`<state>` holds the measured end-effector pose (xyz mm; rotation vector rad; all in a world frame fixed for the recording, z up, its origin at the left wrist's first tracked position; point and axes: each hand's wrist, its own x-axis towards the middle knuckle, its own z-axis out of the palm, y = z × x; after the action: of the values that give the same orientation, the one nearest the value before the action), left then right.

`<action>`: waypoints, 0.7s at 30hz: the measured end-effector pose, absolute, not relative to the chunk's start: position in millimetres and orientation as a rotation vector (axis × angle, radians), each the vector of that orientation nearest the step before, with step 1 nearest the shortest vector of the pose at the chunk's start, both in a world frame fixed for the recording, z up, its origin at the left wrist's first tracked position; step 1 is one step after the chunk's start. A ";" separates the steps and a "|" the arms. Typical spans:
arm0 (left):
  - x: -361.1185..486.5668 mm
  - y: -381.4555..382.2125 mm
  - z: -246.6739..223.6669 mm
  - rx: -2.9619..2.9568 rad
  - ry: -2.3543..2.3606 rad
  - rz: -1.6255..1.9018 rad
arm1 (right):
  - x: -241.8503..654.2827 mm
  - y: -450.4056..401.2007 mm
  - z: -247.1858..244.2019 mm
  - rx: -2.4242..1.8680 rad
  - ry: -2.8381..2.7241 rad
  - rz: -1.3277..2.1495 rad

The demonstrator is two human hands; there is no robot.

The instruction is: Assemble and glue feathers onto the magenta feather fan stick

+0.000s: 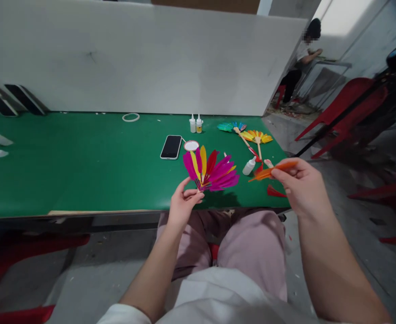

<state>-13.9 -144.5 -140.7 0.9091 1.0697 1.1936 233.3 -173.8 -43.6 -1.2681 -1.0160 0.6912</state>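
Observation:
My left hand pinches the base of a feather fan with magenta, yellow and red feathers spread out above the table's front edge. To the right, my right hand grips an orange feather between thumb and fingers, its thin end pointing left toward the fan. Just beyond that feather a white glue bottle stands tilted or lies on the green table. Red feathers lie on the table beneath my right hand. The fan's lower end is partly hidden by my left fingers.
On the green table are a phone, a small round white dish, two upright glue bottles, a yellow feather fan and a blue-green one. A white panel rises behind. Another person sits far right.

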 end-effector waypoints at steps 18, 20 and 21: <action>3.7 -163.9 -102.0 0.879 0.711 1.069 | 181.8 -135.8 10.9 -1.393 -1.846 0.409; 4.5 -165.2 -101.1 0.876 0.711 1.063 | 181.1 -135.3 8.9 -1.421 -1.851 0.440; 4.7 -165.6 -100.7 0.875 0.711 1.059 | 181.0 -135.1 7.9 -1.433 -1.858 0.451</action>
<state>4.7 -165.6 -100.7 0.8749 0.7112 1.0594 181.0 -135.1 7.9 -1.4332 -1.8583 0.4511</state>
